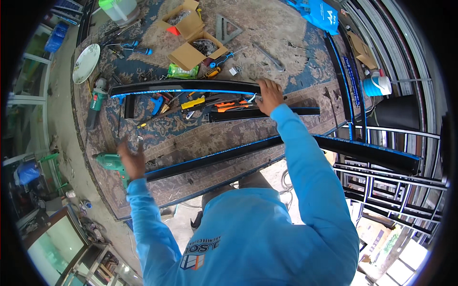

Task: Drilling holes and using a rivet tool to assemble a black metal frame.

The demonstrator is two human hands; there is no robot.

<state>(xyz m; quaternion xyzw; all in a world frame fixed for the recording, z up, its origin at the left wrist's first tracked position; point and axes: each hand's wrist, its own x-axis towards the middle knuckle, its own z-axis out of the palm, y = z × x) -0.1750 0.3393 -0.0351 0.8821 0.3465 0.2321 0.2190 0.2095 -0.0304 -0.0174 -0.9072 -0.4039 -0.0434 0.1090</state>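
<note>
My right hand [270,97] is closed round the right end of a black aluminium profile [191,86] with a blue film strip along its edge. That profile lies across the carpeted table above a clutter of tools. Over on the left, my left hand [132,159] is slightly blurred, its fingers apart, right beside a green power drill [112,162]. I see nothing held in it. A longer black profile [214,158] runs across the near part of the table, its left end by my left hand. A shorter black profile [267,113] lies below my right hand.
Around the middle profile lie orange-handled pliers [231,106], a yellow-handled tool [193,103] and screwdrivers. A green angle grinder [97,102], a plate [86,64], open cardboard boxes [205,47] and a metal set square [227,29] surround them. More profiles [339,78] line the right side.
</note>
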